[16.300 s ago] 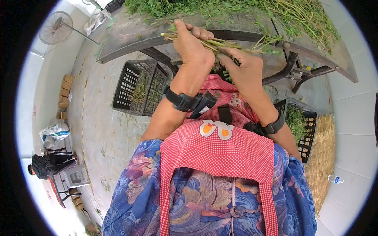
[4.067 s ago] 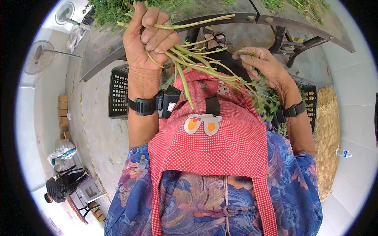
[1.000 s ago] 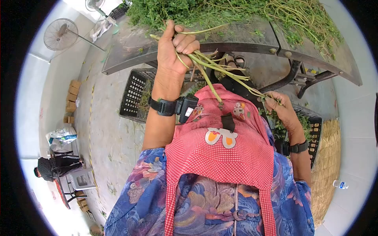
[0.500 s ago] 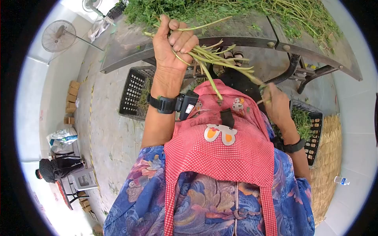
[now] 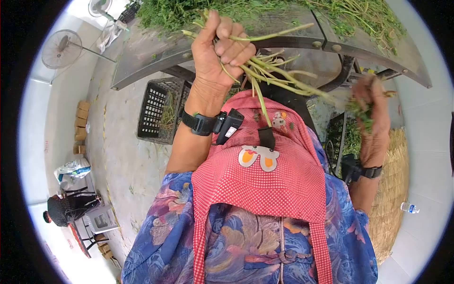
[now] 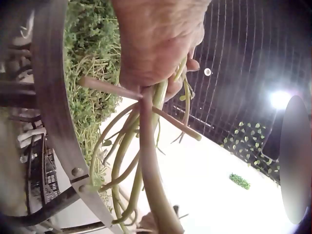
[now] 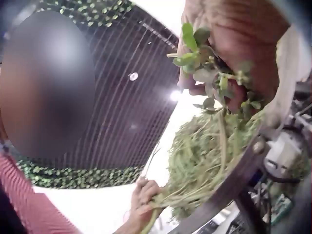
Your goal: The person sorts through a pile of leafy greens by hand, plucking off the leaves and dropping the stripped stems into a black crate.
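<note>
My left hand (image 5: 221,49) is raised near the table's front edge, fingers curled round a bunch of fleshy green stems (image 5: 279,78). Their cut ends poke out past the thumb, and the long ends fan out to the right. My right hand (image 5: 376,106), blurred in the head view, is out to the right, holding leafy sprigs (image 5: 363,116). Small rounded leaves (image 7: 189,41) on those sprigs show close up in the right wrist view. Thick stems (image 6: 151,146) hang below the left hand in its wrist view.
A dark table (image 5: 279,23) bears a heap of greens (image 5: 175,14) and trimmed stems. Below stand a black crate (image 5: 153,111) with stems and another black crate (image 5: 336,137) with greens. A straw mat (image 5: 392,189) lies at right. A person (image 5: 61,210) sits far left.
My right hand has moved right and slightly up, away from the bunch's ends, with leafy sprigs in it. My left hand keeps its grip and has shifted slightly right and up.
</note>
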A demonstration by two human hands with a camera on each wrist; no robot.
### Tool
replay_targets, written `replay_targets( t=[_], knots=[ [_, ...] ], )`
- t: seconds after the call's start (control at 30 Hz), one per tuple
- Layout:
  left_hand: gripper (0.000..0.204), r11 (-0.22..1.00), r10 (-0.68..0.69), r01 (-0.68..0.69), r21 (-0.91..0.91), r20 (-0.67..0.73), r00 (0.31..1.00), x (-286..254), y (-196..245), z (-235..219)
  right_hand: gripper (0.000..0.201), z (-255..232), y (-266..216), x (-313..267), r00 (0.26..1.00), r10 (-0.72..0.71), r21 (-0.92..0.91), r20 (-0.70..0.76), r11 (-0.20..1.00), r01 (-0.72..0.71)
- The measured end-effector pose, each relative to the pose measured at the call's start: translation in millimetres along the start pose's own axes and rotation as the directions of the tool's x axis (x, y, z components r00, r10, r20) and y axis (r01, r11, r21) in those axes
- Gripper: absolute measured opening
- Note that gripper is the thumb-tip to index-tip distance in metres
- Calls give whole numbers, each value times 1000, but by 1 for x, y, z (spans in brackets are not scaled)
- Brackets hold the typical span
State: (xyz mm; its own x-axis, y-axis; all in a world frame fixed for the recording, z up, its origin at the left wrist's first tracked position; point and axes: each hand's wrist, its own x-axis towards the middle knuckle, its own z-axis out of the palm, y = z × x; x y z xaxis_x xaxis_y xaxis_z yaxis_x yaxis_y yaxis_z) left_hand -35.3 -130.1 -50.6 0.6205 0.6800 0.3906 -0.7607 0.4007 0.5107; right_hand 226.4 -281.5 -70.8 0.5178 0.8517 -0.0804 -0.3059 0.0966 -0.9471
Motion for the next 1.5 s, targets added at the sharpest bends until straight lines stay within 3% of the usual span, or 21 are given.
replay_targets(
  t=[0.1,0.17,0.2,0.27,0.37,0.5,0.57,0.7,0.77,0.8,0.87,0.9,0.97,1.03,1.13,1.23,1.3,1.37,1.4,1.47,1.5],
  knots=[
    [44,997,-53,47,64,95,994,0,-6,6,22,49,-13,-20,887,31,-413,462,892,184],
    [44,995,-56,49,87,81,995,-2,-7,12,22,69,-1,-15,785,121,-512,607,816,270],
    [44,993,-50,40,115,89,995,-3,-8,13,22,75,8,-15,788,122,-513,603,817,265],
    [44,990,-45,31,137,101,994,-4,-11,12,25,82,27,-13,793,248,-414,556,910,6],
    [44,990,-42,32,140,70,997,-7,-12,8,27,85,41,-8,834,317,-396,451,909,-132],
    [43,987,-47,35,156,75,996,-5,-20,10,25,96,43,-11,835,316,-313,450,932,-185],
    [43,985,-51,40,166,66,996,-7,-23,11,24,109,45,-17,865,126,-176,485,983,-44],
    [44,979,-43,37,200,26,999,-10,-24,3,24,112,54,-16,876,125,-114,466,990,-80],
    [44,985,-43,39,168,16,999,-10,-22,0,23,111,49,-19,930,303,-75,209,953,-294],
    [45,991,-25,23,133,10,1000,-11,-20,0,23,104,50,-15,930,306,-77,205,952,-296],
    [46,996,-8,7,92,7,1000,-10,-15,-2,21,91,46,-7,942,277,232,191,919,-318],
    [46,998,-14,11,62,35,999,-9,-11,-4,21,87,44,-8,942,276,231,193,920,-317],
    [47,999,-26,24,30,56,998,-10,-10,-5,22,88,25,-21,903,157,8,400,985,-175],
    [46,998,-46,42,50,81,996,-10,-14,-4,22,99,23,-24,903,125,-6,412,991,-134],
    [48,983,-130,113,143,113,985,-12,-18,-1,22,107,38,-11,912,202,-189,356,972,-141],
    [48,956,-192,158,245,119,974,-12,-22,1,22,113,56,-8,885,149,-151,440,984,-91],
    [45,977,-173,149,150,158,972,-11,-28,1,24,109,59,-8,872,183,-206,453,974,-98],
    [46,981,-121,105,161,96,988,-10,-32,1,23,112,59,-12,943,235,16,234,969,-245],
    [46,982,-121,104,160,96,988,-9,-32,-1,23,107,58,-8,944,235,15,234,969,-245],
    [47,997,-61,61,41,3,998,-6,-26,-8,22,95,52,4,932,184,406,311,861,-305],
    [47,997,-59,59,45,1,998,-6,-24,-11,22,91,51,4,931,185,407,315,860,-308]
  ],
)
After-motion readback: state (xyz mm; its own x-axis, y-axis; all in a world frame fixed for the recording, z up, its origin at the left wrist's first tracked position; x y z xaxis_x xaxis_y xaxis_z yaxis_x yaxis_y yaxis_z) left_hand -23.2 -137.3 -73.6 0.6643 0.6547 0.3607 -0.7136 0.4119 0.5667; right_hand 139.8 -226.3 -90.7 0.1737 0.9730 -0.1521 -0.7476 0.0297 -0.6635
